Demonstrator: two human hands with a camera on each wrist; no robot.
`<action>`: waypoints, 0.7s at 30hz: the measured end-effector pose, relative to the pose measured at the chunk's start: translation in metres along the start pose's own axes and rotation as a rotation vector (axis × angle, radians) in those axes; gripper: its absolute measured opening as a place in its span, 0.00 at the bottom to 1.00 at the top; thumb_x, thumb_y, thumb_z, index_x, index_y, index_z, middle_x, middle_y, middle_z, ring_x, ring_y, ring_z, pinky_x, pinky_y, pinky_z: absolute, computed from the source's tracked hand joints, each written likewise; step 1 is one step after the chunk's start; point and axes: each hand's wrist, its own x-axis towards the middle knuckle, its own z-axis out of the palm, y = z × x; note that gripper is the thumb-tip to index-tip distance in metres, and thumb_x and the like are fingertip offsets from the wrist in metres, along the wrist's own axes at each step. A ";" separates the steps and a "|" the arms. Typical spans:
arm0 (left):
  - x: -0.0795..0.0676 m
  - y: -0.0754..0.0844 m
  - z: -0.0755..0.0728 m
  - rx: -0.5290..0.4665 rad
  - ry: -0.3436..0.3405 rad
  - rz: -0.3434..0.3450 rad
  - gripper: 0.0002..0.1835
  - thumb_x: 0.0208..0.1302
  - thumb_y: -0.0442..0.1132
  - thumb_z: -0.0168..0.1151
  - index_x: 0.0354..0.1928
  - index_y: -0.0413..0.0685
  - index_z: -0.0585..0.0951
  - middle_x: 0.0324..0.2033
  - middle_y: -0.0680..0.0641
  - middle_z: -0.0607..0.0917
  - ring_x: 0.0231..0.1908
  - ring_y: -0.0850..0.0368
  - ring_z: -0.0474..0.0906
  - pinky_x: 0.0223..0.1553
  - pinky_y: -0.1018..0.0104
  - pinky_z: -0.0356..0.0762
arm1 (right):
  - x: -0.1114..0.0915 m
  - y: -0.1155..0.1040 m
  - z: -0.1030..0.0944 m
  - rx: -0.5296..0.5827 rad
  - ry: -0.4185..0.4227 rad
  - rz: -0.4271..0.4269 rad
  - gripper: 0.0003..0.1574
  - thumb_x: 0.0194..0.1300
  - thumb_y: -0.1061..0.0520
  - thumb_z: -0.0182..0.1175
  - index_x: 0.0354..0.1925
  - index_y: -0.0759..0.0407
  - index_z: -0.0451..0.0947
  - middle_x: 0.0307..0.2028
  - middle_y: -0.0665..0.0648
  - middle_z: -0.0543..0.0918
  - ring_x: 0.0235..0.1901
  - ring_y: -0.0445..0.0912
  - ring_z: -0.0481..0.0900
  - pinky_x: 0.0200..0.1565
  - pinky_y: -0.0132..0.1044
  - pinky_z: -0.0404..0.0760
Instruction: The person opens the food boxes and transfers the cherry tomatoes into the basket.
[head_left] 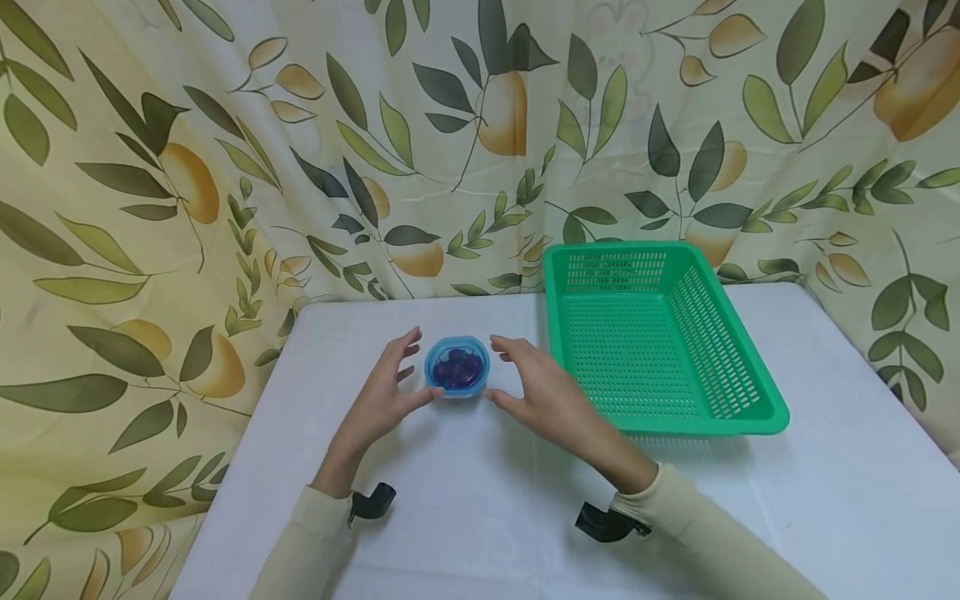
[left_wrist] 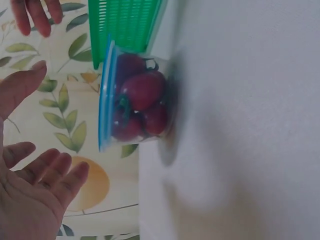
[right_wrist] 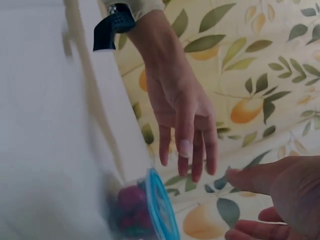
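A small clear plastic tub (head_left: 457, 367) with a blue lid stands on the white table. Through its side in the left wrist view show several dark red cherry tomatoes (left_wrist: 144, 92), some with green stems. On the tub's left is my left hand (head_left: 387, 392), fingers spread and slightly bent, thumb near the front rim. My right hand (head_left: 542, 387) faces it from the other side, thumb and fingers apart. Both wrist views show a gap between the hands and the tub, and neither hand holds anything.
A green perforated plastic basket (head_left: 750, 421) stands on the right of the table, beyond my right hand. Behind the white table (head_left: 465, 533) hangs a curtain (head_left: 465, 200) printed with leaves and fruit. Dark wrist mounts (head_left: 372, 502) sit at both cuffs.
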 end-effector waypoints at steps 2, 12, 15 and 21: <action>0.001 -0.003 0.001 -0.046 -0.005 -0.021 0.54 0.55 0.39 0.78 0.80 0.57 0.55 0.75 0.47 0.62 0.74 0.47 0.61 0.69 0.50 0.69 | 0.002 0.000 0.005 0.091 -0.001 0.006 0.48 0.60 0.53 0.74 0.73 0.59 0.65 0.64 0.58 0.78 0.62 0.53 0.78 0.56 0.50 0.84; 0.002 -0.017 0.008 -0.216 -0.047 -0.071 0.54 0.58 0.33 0.75 0.80 0.57 0.53 0.76 0.44 0.60 0.75 0.46 0.59 0.71 0.50 0.65 | 0.009 0.003 0.035 0.422 -0.006 0.101 0.50 0.60 0.60 0.74 0.75 0.60 0.61 0.66 0.60 0.75 0.65 0.54 0.75 0.62 0.51 0.79; 0.003 -0.020 0.011 -0.236 -0.055 -0.077 0.54 0.58 0.33 0.75 0.80 0.57 0.52 0.76 0.43 0.60 0.75 0.44 0.59 0.71 0.49 0.65 | 0.011 0.006 0.045 0.486 0.010 0.113 0.51 0.59 0.62 0.74 0.75 0.62 0.60 0.66 0.61 0.74 0.66 0.55 0.74 0.64 0.53 0.77; 0.005 -0.024 0.015 -0.292 -0.077 -0.107 0.56 0.58 0.33 0.75 0.81 0.57 0.49 0.77 0.41 0.57 0.76 0.40 0.56 0.72 0.46 0.63 | 0.013 0.013 0.061 0.546 0.077 0.122 0.51 0.58 0.66 0.73 0.74 0.62 0.61 0.67 0.61 0.74 0.67 0.56 0.72 0.64 0.53 0.76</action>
